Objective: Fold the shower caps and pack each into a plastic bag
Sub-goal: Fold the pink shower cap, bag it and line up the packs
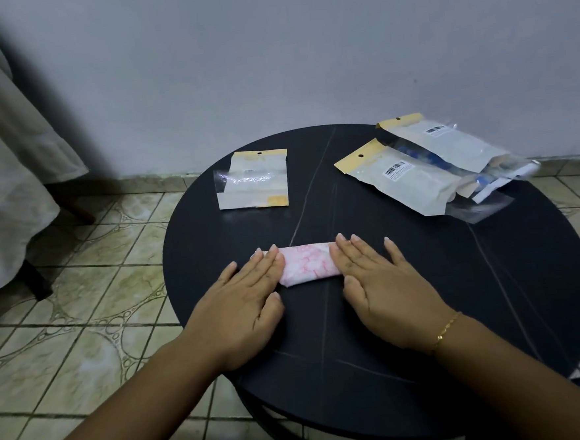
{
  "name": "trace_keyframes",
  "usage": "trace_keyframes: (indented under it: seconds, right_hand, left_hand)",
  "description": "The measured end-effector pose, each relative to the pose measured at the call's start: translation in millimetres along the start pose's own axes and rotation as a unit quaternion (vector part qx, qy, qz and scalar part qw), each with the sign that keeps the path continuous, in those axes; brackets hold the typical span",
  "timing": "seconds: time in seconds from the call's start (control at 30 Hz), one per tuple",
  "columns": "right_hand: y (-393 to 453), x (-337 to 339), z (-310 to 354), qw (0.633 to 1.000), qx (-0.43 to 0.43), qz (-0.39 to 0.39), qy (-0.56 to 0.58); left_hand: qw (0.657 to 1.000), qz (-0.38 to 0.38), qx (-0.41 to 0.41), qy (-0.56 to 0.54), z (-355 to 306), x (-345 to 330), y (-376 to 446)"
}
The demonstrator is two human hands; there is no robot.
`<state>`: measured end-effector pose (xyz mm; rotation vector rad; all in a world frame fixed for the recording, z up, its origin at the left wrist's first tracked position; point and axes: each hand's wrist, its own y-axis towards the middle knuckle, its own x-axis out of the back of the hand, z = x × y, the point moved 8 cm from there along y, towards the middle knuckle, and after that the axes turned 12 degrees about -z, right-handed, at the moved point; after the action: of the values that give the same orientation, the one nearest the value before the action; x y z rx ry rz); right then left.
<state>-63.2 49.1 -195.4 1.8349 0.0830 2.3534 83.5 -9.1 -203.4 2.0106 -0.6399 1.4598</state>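
Pink-white cap: shower cap [310, 263] lay folded into a narrow strip on the table, near the front-centre of the top, long side running left to right; looked almost ready for bagging.
Landmark: round black table [492, 291]; all places below given relative to it.
Left hand: left hand [243, 305] rested flat on the table's near-left part, fingers straight and together, fingertips pressing the cap's left end; nothing gripped. Likely flattening the fold so it would not spring open.
Right hand: right hand [383, 292] lay flat on the table's near-centre, fingers straight, index side touching the cap's right end; nothing gripped. Likely pinning that end and pushing air out.
Bracelet: thin gold bracelet [447, 329] sat on the right wrist, above the table's near edge.
Empty bag: flat plastic bag [251, 181] with tan header lay on the table's far-left part, well apart from the cap, probably kept clear to leave folding room.
Packed bags: overlapping pile of bags [443, 168] lay at the table's far-right edge, some hanging past the rim; seemingly filled, contents unclear.
Step judged: final press before the cap went into the far-left bag.
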Motion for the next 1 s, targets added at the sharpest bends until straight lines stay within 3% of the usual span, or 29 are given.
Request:
trace_keyframes:
  seconds: [0.07, 0.2, 0.37, 0.6, 0.67, 0.77, 0.93, 1.0]
  right_hand:
    - [1, 5, -1, 1.0, -0.007, -0.023, 0.0]
    - [3, 29, 3, 0.989, -0.025, -0.145, -0.001]
    - [-1, 22, -4, 0.983, -0.125, -0.1, 0.085]
    - [0, 11, -13, 0.944, -0.212, -0.086, 0.239]
    - [0, 8, -15, 0.919, -0.225, -0.102, 0.306]
    - [1, 9, -14, 0.881, -0.228, -0.136, 0.393]
    - [11, 14, -16, 0.785, -0.223, -0.158, 0.556]
    - [17, 16, -14, 0.759, -0.215, -0.152, 0.595]
  left_hand:
    - [1.0, -0.018, 0.013, -0.008, 2, 1, 3]
    - [0.998, -0.04, 0.038, 0.004, 5, 2, 5]
    - [0.976, -0.145, 0.16, -0.035, 5, 19, 0]
    - [0.972, -0.088, 0.174, -0.132, -21, 9, 10]
    - [0.93, -0.109, 0.212, -0.281, -20, 9, 14]
    - [0.805, -0.1, 0.253, -0.527, -28, 4, 20]
    - [0.729, -0.118, 0.284, -0.612, -30, 1, 36]
    - [0.718, -0.127, 0.291, -0.62, -28, 0, 41]
